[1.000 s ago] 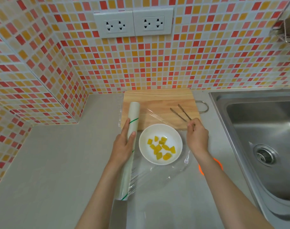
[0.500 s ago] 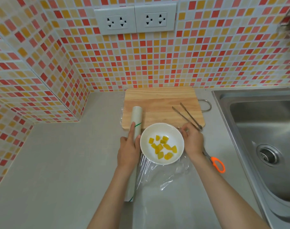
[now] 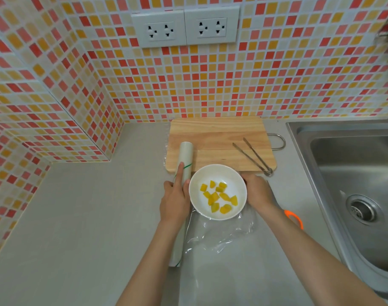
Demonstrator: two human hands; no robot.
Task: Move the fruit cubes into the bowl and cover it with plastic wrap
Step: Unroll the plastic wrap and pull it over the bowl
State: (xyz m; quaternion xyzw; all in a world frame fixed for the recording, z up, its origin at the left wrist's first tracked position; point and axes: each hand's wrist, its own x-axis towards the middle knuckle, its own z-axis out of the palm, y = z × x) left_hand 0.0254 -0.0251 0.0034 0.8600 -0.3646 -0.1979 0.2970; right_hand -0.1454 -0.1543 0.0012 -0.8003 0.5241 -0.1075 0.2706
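Observation:
A white bowl (image 3: 218, 173) holding several yellow fruit cubes (image 3: 219, 196) stands on the grey counter just in front of the wooden cutting board (image 3: 217, 133). The plastic wrap roll (image 3: 185, 155) lies lengthwise to the bowl's left, and my left hand (image 3: 175, 199) grips its middle. A loose sheet of clear wrap (image 3: 219, 237) runs from the roll over the counter in front of the bowl, crumpled near the rim. My right hand (image 3: 258, 191) rests against the bowl's right side, fingers curled at the rim; whether it pinches the wrap I cannot tell.
Metal tongs (image 3: 253, 156) lie on the board's right part. An orange-handled tool (image 3: 294, 218) pokes out from under my right forearm. A steel sink (image 3: 356, 191) fills the right side. Tiled walls with two sockets (image 3: 185, 27) close the back and left.
The stretched wrap has dropped from above the board to the counter in front of the bowl. My right hand moved from the tongs' end down to the bowl's right side. The roll shifted nearer.

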